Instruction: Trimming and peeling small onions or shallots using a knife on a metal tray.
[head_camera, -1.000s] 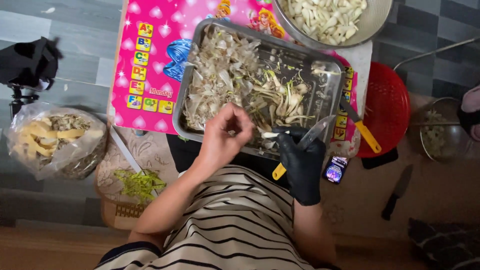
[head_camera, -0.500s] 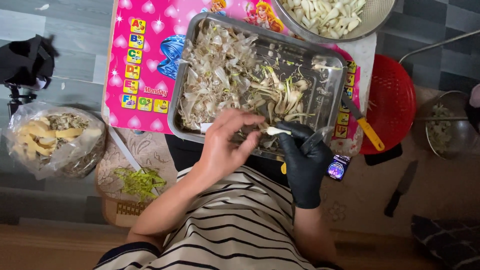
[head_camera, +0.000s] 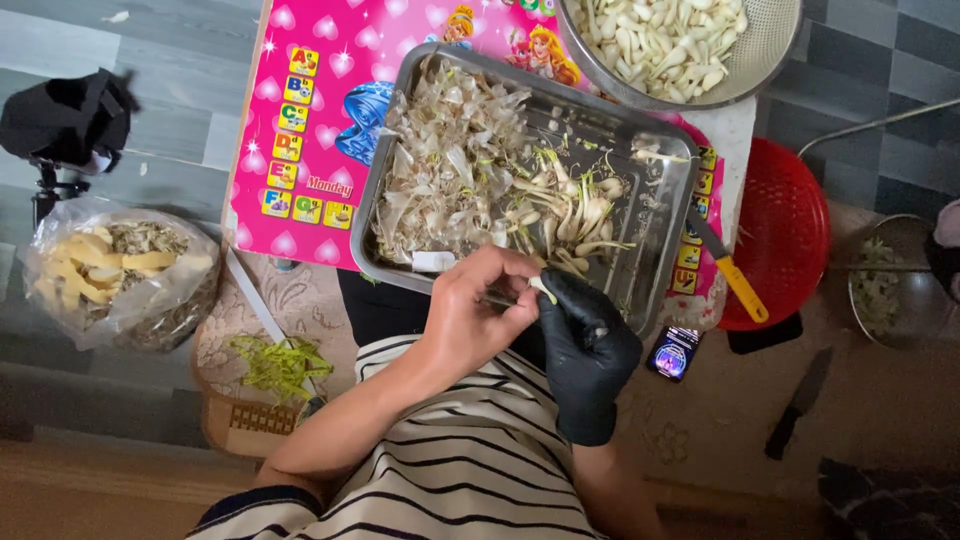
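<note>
Over the near edge of the metal tray (head_camera: 655, 290), so peelings fall in, the bare left hand (head_camera: 480, 315) and black-gloved right hand (head_camera: 585, 345) meet. Both sets of fingers pinch one small pale bulb (head_camera: 541, 287), steadying it for peeling.

The one camera sits on my head and looks almost straight down over my striped shirt, close above my bare left hand (head_camera: 478, 322) and black-gloved right hand (head_camera: 588, 345). Farther ahead, toward the frame's top, lie the rectangular steel tray (head_camera: 660, 262) and pink picture-printed table (head_camera: 310, 130).
</note>
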